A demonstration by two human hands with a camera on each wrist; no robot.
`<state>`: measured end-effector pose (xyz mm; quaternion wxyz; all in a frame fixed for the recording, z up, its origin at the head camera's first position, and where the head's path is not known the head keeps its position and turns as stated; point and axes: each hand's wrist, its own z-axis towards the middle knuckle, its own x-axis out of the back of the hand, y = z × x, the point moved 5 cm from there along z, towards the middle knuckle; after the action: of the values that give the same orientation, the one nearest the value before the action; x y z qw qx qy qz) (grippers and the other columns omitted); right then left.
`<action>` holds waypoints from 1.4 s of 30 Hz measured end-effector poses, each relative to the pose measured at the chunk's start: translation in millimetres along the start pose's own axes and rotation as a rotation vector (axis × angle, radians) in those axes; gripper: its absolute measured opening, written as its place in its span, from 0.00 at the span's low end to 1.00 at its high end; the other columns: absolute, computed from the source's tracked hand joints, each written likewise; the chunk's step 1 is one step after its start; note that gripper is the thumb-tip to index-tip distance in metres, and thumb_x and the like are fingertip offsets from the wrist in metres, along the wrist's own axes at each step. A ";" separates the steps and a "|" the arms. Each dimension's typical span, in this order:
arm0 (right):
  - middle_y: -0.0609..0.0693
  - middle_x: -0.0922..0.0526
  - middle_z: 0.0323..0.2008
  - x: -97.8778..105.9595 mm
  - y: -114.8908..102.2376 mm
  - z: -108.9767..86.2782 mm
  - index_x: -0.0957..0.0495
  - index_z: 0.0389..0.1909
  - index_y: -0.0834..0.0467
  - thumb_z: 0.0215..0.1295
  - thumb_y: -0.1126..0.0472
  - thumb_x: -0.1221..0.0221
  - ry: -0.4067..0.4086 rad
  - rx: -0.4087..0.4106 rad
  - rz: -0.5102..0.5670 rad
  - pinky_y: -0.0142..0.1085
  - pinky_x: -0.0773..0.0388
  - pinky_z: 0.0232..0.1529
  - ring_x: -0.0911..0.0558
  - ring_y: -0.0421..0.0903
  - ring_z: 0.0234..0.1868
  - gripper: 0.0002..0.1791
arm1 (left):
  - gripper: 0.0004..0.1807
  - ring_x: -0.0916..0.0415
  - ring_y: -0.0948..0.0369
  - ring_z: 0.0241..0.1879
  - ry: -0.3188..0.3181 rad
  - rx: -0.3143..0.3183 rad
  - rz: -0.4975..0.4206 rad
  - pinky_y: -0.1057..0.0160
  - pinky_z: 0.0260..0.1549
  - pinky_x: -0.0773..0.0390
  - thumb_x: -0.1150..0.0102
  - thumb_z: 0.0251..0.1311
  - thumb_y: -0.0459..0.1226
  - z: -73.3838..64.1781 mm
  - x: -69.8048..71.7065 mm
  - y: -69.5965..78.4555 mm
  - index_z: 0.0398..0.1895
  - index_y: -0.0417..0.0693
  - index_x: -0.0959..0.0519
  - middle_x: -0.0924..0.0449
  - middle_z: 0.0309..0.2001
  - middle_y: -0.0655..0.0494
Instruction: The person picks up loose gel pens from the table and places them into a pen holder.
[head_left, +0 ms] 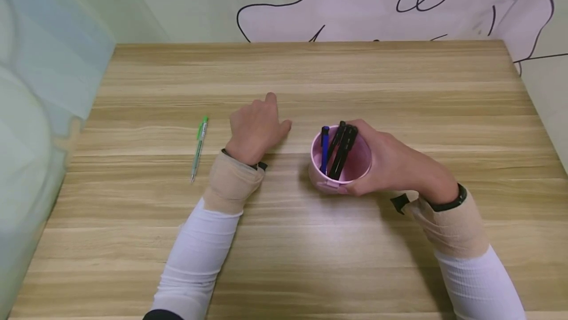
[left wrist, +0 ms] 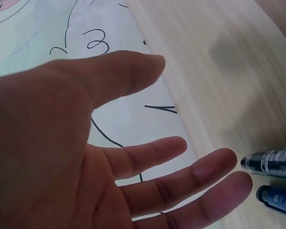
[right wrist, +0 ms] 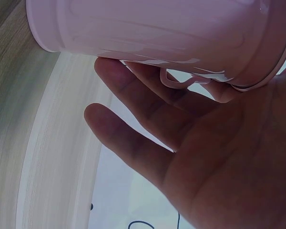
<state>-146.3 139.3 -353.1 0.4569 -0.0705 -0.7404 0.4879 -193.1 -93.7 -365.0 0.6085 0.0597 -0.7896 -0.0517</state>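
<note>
Right hand, its fingers partly hidden from above, is gripping the pink cup just to its left, pens leaning inside, while the left hand is holding its fingers apart.

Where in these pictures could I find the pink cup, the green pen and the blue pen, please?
Pink cup (right wrist: 157,31), right wrist view: on its outer wall.
Green pen (head_left: 199,149), head view: middle of its barrel.
Blue pen (head_left: 325,149), head view: middle of its barrel.
</note>
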 end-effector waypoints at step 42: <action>0.48 0.20 0.51 -1.5 -1.2 2.6 0.36 0.65 0.52 0.37 0.53 0.19 -0.001 0.009 0.003 0.45 0.20 0.47 0.18 0.49 0.47 0.51 | 0.14 0.38 0.57 0.20 -0.071 -0.081 -0.055 0.61 0.14 0.35 0.48 0.56 0.28 5.8 -8.4 -10.1 0.16 0.48 0.36 0.39 0.20 0.55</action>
<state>-146.9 136.1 -353.4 0.4561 -0.0695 -0.7383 0.4920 -196.4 -102.4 -376.1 0.5804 0.0550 -0.8060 -0.1024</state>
